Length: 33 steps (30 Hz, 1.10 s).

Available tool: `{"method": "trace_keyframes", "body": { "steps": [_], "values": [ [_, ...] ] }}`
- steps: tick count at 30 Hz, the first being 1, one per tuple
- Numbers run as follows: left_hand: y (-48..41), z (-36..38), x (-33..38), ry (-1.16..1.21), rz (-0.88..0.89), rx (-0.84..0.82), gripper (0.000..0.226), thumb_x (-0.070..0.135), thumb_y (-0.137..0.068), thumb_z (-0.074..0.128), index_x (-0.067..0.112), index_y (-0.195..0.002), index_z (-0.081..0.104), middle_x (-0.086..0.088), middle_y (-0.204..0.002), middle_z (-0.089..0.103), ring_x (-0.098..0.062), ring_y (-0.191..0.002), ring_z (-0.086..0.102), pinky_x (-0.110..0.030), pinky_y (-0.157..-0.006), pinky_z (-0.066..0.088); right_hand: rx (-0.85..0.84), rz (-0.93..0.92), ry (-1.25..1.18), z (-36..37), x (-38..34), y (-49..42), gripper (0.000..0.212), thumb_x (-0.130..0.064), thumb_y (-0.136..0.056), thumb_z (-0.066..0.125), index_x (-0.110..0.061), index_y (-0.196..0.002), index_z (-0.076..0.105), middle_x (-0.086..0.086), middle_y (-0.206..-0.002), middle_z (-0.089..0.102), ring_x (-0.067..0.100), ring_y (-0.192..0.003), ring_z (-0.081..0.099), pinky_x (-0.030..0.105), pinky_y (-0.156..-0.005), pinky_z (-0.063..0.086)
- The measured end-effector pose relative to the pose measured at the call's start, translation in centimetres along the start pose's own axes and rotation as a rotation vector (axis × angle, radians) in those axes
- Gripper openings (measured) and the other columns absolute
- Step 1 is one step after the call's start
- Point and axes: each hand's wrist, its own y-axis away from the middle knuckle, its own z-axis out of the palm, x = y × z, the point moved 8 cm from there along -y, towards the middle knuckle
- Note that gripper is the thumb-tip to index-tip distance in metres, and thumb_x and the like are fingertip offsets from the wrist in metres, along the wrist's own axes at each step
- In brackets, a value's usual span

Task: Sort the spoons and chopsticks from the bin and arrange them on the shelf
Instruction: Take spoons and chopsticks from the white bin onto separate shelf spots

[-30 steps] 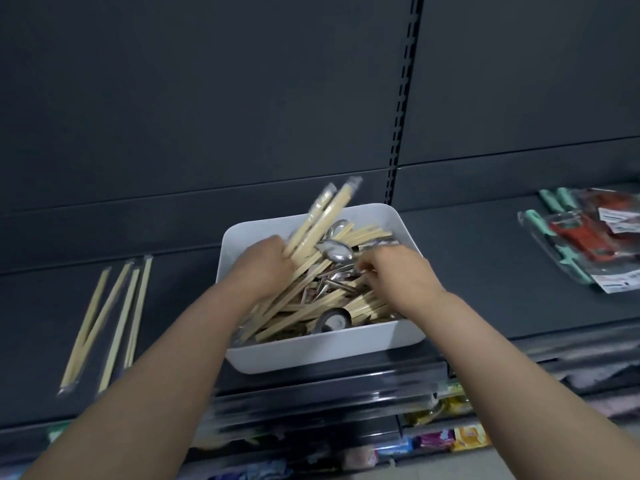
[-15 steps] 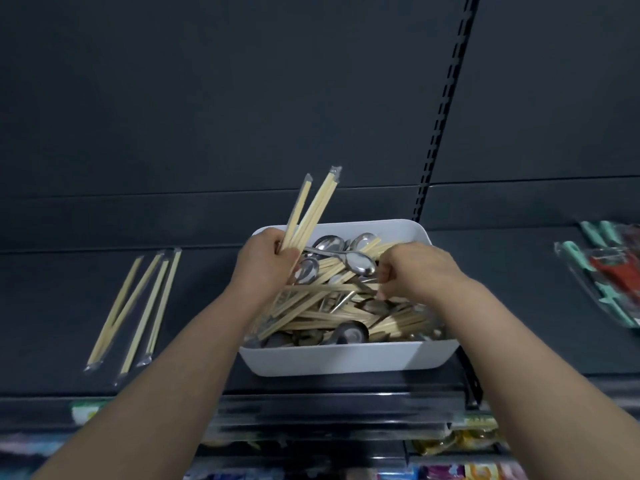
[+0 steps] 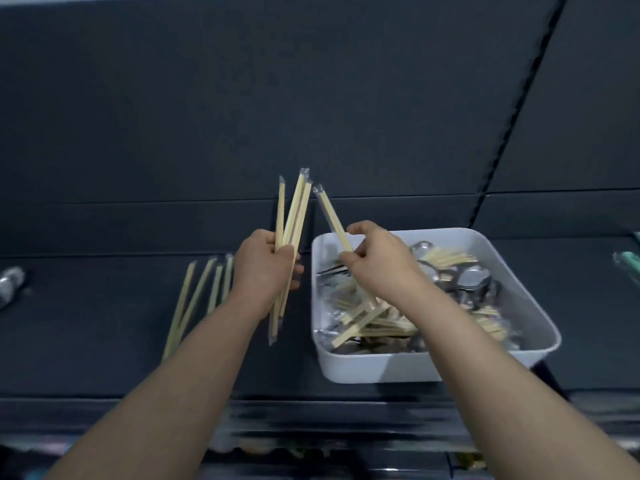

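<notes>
Left hand (image 3: 266, 263): we clasp three wrapped chopstick pairs (image 3: 292, 233).
Right hand (image 3: 375, 259): we pinch one wrapped pair (image 3: 330, 216).
Shelf (image 3: 104, 341): four pairs (image 3: 197, 299), left of the bin (image 3: 398, 367).

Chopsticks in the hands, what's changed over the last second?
The left hand has lifted its bundle of wrapped chopsticks out of the white bin and carried it left, over the shelf. The right hand, earlier down among the cutlery, has pulled up one more wrapped pair. Unchanged: the chopsticks laid out on the shelf, and the bin's place.
</notes>
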Motion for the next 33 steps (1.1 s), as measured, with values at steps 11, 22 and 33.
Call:
{"method": "trace_keyframes", "body": {
  "steps": [11, 22, 33],
  "values": [
    [-3.8, -12.0, -11.8, -0.496, -0.199, -0.023, 0.012, 0.022, -0.084, 0.059, 0.012, -0.079, 0.063, -0.008, -0.078, 0.065, -0.021, -0.067, 0.06, -0.027, -0.055, 0.044, -0.233, -0.025, 0.324, 17.5, -7.1, -0.7, 0.028, -0.016, -0.087, 0.049, -0.016, -0.114, 0.057, 0.01, -0.111, 0.064, 0.033, -0.103, 0.059, 0.03, -0.07, 0.039],
    [-4.5, -7.9, -7.3, -0.796, 0.149, -0.165, 0.021, 0.025, -0.091, 0.055, 0.026, -0.11, 0.064, 0.004, -0.116, 0.065, -0.02, -0.108, 0.059, -0.03, -0.082, 0.049, 0.035, -0.315, 0.607, 13.4, -9.5, -0.1, 0.021, -0.029, -0.093, 0.049, -0.023, -0.106, 0.065, 0.001, -0.105, 0.062, 0.026, -0.105, 0.054, 0.034, -0.077, 0.04],
    [1.4, 8.1, 1.9, -0.694, 0.424, -0.433, 0.013, 0.025, -0.087, 0.06, 0.03, -0.095, 0.068, 0.012, -0.094, 0.069, -0.015, -0.097, 0.063, -0.032, -0.083, 0.053, 0.287, -0.022, 0.711, -1.3, 4.4, 4.1, 0.02, -0.022, -0.086, 0.055, -0.028, -0.099, 0.069, -0.003, -0.098, 0.066, 0.024, -0.097, 0.06, 0.031, -0.069, 0.04]
  ]
}}
